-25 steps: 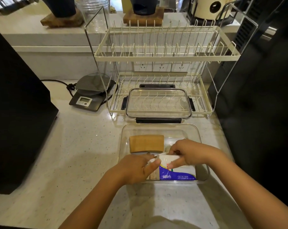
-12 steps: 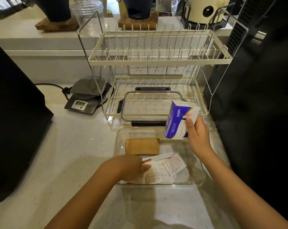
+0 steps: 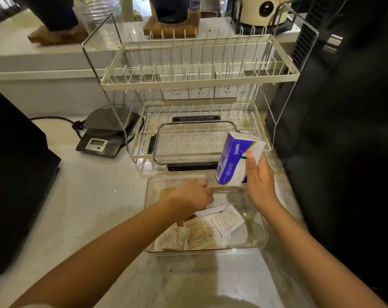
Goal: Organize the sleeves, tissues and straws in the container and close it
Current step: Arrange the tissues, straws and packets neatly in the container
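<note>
A clear plastic container (image 3: 258, 238) stands open on the counter in front of me. Inside, a brown cardboard sleeve (image 3: 164, 192) lies at the back left, mostly under my left hand (image 3: 189, 194), whose fingers curl over its far edge. Several white paper-wrapped packets (image 3: 207, 230) lie spread across the front of the container. My right hand (image 3: 258, 183) holds a blue and white tissue pack (image 3: 237, 158) upright above the back right corner. The clear lid (image 3: 193, 143) with black clasps lies in the lower tier of the dish rack.
A cream two-tier dish rack (image 3: 199, 83) stands right behind the container. A kitchen scale (image 3: 104, 136) sits to the left of the rack. A large black appliance (image 3: 15, 174) fills the left side, and another black unit (image 3: 344, 130) the right.
My right hand lifted the tissue pack out of the container and holds it up. My left hand moved from the white packets back to the brown sleeve.
</note>
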